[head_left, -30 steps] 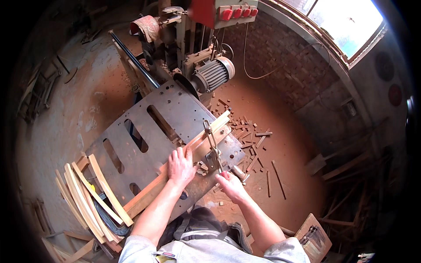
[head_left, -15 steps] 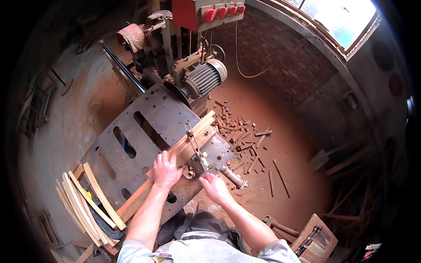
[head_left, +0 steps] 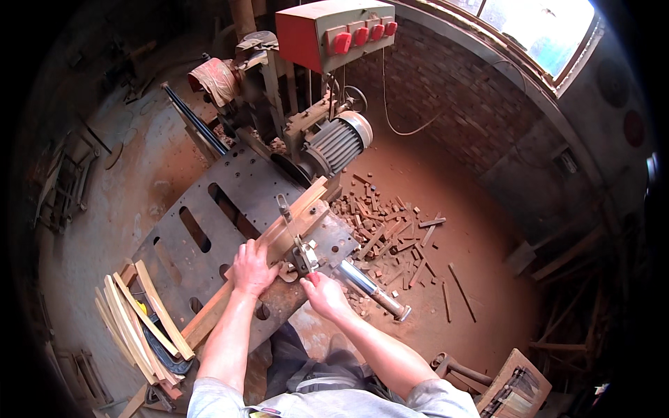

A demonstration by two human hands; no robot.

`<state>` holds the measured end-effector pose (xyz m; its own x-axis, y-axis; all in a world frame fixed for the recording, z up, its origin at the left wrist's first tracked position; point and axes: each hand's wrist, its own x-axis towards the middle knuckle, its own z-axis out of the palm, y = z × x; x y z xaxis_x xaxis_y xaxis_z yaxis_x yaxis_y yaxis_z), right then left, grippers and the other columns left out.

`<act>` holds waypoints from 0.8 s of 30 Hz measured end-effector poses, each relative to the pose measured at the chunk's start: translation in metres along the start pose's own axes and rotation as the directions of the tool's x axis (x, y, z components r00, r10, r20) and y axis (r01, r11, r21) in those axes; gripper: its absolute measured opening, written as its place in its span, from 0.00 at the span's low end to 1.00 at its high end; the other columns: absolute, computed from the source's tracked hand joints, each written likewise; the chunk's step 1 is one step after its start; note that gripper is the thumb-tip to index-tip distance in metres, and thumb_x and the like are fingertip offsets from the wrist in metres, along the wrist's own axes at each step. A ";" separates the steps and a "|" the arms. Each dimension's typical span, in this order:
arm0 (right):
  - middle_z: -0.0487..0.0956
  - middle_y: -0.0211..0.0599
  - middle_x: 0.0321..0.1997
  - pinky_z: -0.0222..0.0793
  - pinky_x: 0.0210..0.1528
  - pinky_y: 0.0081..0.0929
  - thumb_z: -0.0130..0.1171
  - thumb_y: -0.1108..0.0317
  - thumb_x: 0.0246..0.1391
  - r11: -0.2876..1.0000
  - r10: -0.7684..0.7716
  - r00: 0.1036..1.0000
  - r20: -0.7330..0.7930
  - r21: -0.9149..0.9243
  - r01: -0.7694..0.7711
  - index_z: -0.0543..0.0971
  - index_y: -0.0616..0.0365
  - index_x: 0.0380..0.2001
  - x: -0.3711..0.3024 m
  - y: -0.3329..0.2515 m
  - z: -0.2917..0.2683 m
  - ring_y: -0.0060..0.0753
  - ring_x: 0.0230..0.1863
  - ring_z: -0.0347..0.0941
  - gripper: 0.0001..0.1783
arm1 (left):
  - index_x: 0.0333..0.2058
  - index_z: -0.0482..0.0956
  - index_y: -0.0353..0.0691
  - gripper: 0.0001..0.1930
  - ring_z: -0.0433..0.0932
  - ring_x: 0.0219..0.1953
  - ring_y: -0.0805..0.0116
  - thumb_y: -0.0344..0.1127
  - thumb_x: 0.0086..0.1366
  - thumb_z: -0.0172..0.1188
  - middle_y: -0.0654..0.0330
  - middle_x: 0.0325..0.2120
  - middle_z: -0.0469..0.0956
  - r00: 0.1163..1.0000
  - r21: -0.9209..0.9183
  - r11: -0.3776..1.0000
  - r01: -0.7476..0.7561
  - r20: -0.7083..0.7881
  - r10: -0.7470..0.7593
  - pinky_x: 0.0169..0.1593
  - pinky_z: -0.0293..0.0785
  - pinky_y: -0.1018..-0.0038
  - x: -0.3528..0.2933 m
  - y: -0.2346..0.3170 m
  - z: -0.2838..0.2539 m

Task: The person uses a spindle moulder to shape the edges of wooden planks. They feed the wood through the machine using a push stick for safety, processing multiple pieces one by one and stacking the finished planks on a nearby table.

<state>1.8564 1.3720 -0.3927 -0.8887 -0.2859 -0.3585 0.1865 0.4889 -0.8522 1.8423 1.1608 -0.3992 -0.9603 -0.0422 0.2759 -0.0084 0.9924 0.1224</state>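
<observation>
My left hand (head_left: 254, 269) is curled over a pale wooden strip (head_left: 306, 198), holding it along a wooden fence (head_left: 212, 312) on a slotted steel machine table (head_left: 171, 233). The thumb points right, toward a metal clamp (head_left: 304, 255). My right hand (head_left: 326, 296) is closed at the near end of this clamp, around what looks like a small red handle, mostly covered by the fingers. Past the strip's far end sits a grey electric motor (head_left: 339, 143) beside a dark disc.
Curved wooden strips (head_left: 125, 327) are stacked at the table's near left, beside a dark blue clamp (head_left: 167, 359). A chrome rod (head_left: 369, 287) projects at right. Wood offcuts (head_left: 390, 230) litter the dusty floor. A red and grey switch box (head_left: 334, 33) hangs above the motor.
The steel table has slid left relative to the motor, with the strip and both my hands along. More of the chrome rod shows at right. The whole view has also shifted slightly.
</observation>
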 end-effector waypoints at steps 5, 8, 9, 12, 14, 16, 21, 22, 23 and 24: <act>0.81 0.63 0.45 0.70 0.54 0.50 0.53 0.47 0.64 1.000 -0.004 1.000 0.029 0.001 0.004 0.77 0.64 0.45 0.003 0.005 0.001 0.63 0.52 0.76 0.27 | 0.54 0.77 0.42 0.37 0.73 0.51 0.52 0.48 0.44 0.77 0.54 0.49 0.73 0.998 0.038 0.998 -0.041 -0.051 0.043 0.52 0.75 0.57 -0.004 -0.006 0.011; 0.81 0.63 0.45 0.70 0.55 0.50 0.53 0.47 0.64 1.000 -0.012 0.999 0.031 -0.009 0.012 0.77 0.64 0.45 0.005 0.006 0.001 0.63 0.52 0.76 0.27 | 0.53 0.77 0.42 0.37 0.73 0.51 0.52 0.47 0.43 0.77 0.53 0.49 0.74 0.996 0.027 0.999 -0.045 -0.072 0.046 0.52 0.75 0.58 -0.002 -0.007 0.012; 0.81 0.63 0.44 0.70 0.55 0.50 0.53 0.47 0.64 1.000 -0.016 0.999 0.030 -0.009 0.016 0.77 0.64 0.45 0.009 0.008 0.002 0.63 0.52 0.76 0.27 | 0.53 0.77 0.42 0.37 0.73 0.51 0.52 0.47 0.43 0.77 0.54 0.48 0.74 0.996 0.028 0.999 -0.043 -0.079 0.045 0.52 0.75 0.58 -0.001 -0.008 0.012; 0.81 0.63 0.44 0.70 0.55 0.50 0.52 0.47 0.64 0.999 -0.032 0.999 0.026 -0.006 0.032 0.77 0.64 0.45 0.017 0.016 0.007 0.64 0.52 0.76 0.27 | 0.53 0.78 0.42 0.37 0.73 0.50 0.53 0.46 0.43 0.77 0.54 0.48 0.74 0.995 0.026 0.999 -0.038 -0.090 0.040 0.53 0.75 0.58 0.000 -0.008 0.014; 0.81 0.64 0.45 0.70 0.55 0.50 0.52 0.47 0.64 0.999 -0.046 0.999 0.025 0.005 0.046 0.77 0.64 0.45 0.020 0.019 0.008 0.64 0.52 0.76 0.27 | 0.53 0.78 0.42 0.36 0.73 0.50 0.53 0.46 0.43 0.77 0.54 0.47 0.74 0.994 0.034 0.999 -0.037 -0.104 0.040 0.52 0.75 0.59 0.001 -0.009 0.018; 0.81 0.63 0.45 0.69 0.56 0.49 0.52 0.47 0.64 0.997 -0.076 0.997 0.027 0.001 0.076 0.77 0.64 0.45 0.023 0.021 0.009 0.63 0.53 0.76 0.27 | 0.52 0.78 0.42 0.35 0.73 0.49 0.53 0.46 0.43 0.76 0.54 0.46 0.74 0.992 0.044 0.999 -0.032 -0.118 0.037 0.52 0.75 0.59 0.001 -0.010 0.019; 0.81 0.62 0.45 0.69 0.57 0.49 0.53 0.47 0.64 0.993 -0.114 0.993 0.028 0.022 0.113 0.78 0.65 0.46 0.032 0.018 0.015 0.62 0.54 0.76 0.27 | 0.49 0.78 0.42 0.33 0.74 0.47 0.53 0.46 0.43 0.76 0.55 0.44 0.74 0.982 0.052 0.997 -0.051 -0.181 0.059 0.51 0.75 0.59 0.000 -0.024 0.026; 0.82 0.62 0.44 0.69 0.57 0.48 0.53 0.47 0.64 0.993 -0.117 0.993 0.018 0.016 0.117 0.78 0.65 0.46 0.036 0.021 0.019 0.62 0.54 0.76 0.27 | 0.49 0.79 0.42 0.33 0.74 0.47 0.53 0.46 0.43 0.76 0.55 0.44 0.74 0.981 0.047 0.998 -0.050 -0.188 0.058 0.51 0.75 0.59 0.001 -0.025 0.027; 0.82 0.62 0.44 0.69 0.57 0.48 0.53 0.47 0.64 0.993 -0.121 0.993 0.009 0.010 0.121 0.78 0.65 0.47 0.040 0.023 0.022 0.62 0.54 0.76 0.27 | 0.48 0.79 0.42 0.32 0.74 0.47 0.53 0.46 0.43 0.76 0.55 0.44 0.74 0.979 0.043 0.998 -0.049 -0.195 0.056 0.50 0.75 0.59 0.002 -0.025 0.028; 0.82 0.61 0.43 0.70 0.56 0.47 0.53 0.48 0.64 0.990 -0.138 0.990 0.009 0.004 0.138 0.78 0.65 0.46 0.045 0.025 0.026 0.61 0.52 0.77 0.27 | 0.47 0.79 0.42 0.32 0.74 0.47 0.53 0.46 0.43 0.76 0.55 0.43 0.74 0.977 0.045 0.998 -0.042 -0.206 0.051 0.50 0.75 0.59 0.001 -0.027 0.028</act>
<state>1.8317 1.3503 -0.4400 -0.9020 -0.3580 -0.2412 0.0643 0.4412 -0.8951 1.8333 1.1371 -0.4288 -0.8814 -0.0144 0.4722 0.0197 0.9975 0.0672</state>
